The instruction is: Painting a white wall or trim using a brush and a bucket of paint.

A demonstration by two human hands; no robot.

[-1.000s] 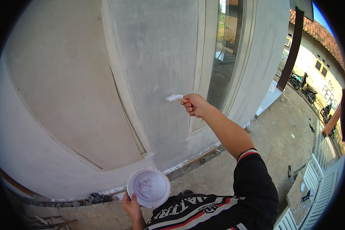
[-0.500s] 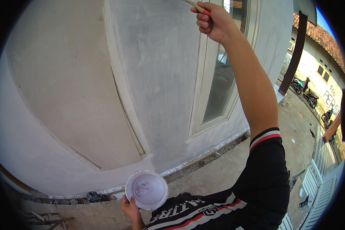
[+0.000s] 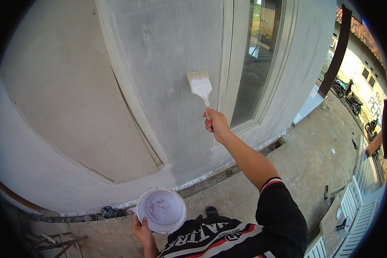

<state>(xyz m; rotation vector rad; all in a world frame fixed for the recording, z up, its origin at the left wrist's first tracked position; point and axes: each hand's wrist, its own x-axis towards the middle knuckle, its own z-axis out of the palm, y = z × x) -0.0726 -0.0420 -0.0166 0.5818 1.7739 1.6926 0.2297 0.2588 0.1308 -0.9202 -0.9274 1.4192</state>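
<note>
My right hand (image 3: 216, 124) grips the handle of a wide paintbrush (image 3: 198, 84), its white-coated bristles pointing up against the streaky grey-white wall (image 3: 156, 51), left of a narrow framed window (image 3: 258, 69). Low in the view, my left hand (image 3: 142, 230) holds a round white bucket (image 3: 161, 206) by its side; white paint and some pink show inside. A large pale panel (image 3: 64, 94) with a cracked frame edge fills the wall's left part.
A concrete walkway (image 3: 314, 159) runs along the wall beside a narrow gutter (image 3: 223, 174). At right are white plastic chairs (image 3: 352, 198), a dark post (image 3: 337, 51) and parked motorbikes (image 3: 352, 103). Scrap rods (image 3: 64, 241) lie at lower left.
My right hand and brush rose high on the wall half a second ago and are now lower again, with the bristles turned upward. My left hand still holds the bucket.
</note>
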